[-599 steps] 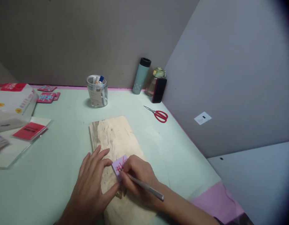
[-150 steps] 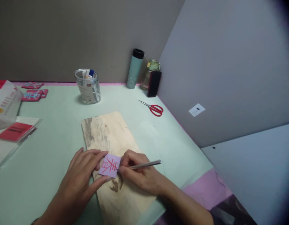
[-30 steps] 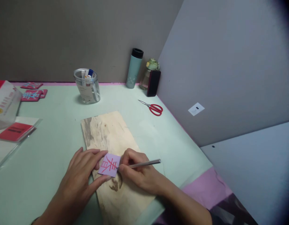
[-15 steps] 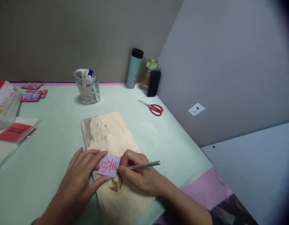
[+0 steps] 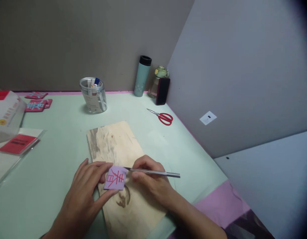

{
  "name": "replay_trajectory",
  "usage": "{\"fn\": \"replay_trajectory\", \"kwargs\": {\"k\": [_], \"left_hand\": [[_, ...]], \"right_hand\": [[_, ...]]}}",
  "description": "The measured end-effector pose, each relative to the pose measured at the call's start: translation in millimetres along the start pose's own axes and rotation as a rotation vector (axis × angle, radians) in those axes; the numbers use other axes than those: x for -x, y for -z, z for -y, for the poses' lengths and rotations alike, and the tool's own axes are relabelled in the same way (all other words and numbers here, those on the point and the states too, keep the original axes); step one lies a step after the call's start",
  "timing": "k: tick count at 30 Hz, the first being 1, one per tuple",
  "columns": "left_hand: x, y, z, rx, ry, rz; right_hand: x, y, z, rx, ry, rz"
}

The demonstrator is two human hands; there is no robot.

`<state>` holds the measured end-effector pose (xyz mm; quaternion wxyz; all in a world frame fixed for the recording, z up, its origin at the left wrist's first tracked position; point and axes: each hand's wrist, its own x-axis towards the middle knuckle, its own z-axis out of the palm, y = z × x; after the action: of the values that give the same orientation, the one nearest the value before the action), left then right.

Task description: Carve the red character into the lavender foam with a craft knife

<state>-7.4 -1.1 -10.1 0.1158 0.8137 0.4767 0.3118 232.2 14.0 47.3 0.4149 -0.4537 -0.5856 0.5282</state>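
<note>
Between the thumb and fingers of my left hand [image 5: 87, 186] is a small purple square [image 5: 121, 183] bearing a red Chinese character. It is held over a wooden board [image 5: 120, 139] with dark grain marks. My right hand [image 5: 152, 181] pinches a slim silver craft knife [image 5: 159, 172] like a pen. The knife's dark tip points left, close to the square's upper right corner; whether it touches cannot be made out.
Red-handled scissors [image 5: 165, 119] lie beyond the board. Behind stand a clear cup of pens [image 5: 95, 99], a teal tumbler [image 5: 142, 78], a green-lidded bottle [image 5: 153, 88] and a phone [image 5: 163, 91]. At left are a white bag [image 5: 9, 113], a red packet [image 5: 17, 143] and red character tiles [image 5: 36, 105].
The knife tip has moved from the character's right side up to the square's upper right corner. My right hand has shifted slightly up and right. The square has turned a little; the view tilted slightly upward.
</note>
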Motion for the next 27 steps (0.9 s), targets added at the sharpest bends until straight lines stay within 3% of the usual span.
{"fn": "replay_trajectory", "kwargs": {"k": [3, 7, 11, 16, 27], "left_hand": [[-4, 3.4, -6, -0.054, -0.071, -0.140], [-8, 5.5, -10, -0.133, -0.129, -0.279], [-7, 4.5, -11, -0.184, -0.176, -0.261], [-4, 1.1, -9, -0.203, -0.203, -0.234], [-3, -3.5, -12, -0.270, -0.245, -0.233]], "right_hand": [[1, -2, -6, -0.044, 0.053, -0.004], [-1, -5, -9, 0.093, 0.098, 0.011], [-4, -10, -10, 0.097, -0.028, 0.023], [-6, -12, -7, 0.090, -0.061, 0.094], [-5, -13, -7, 0.241, 0.121, 0.070]]}}
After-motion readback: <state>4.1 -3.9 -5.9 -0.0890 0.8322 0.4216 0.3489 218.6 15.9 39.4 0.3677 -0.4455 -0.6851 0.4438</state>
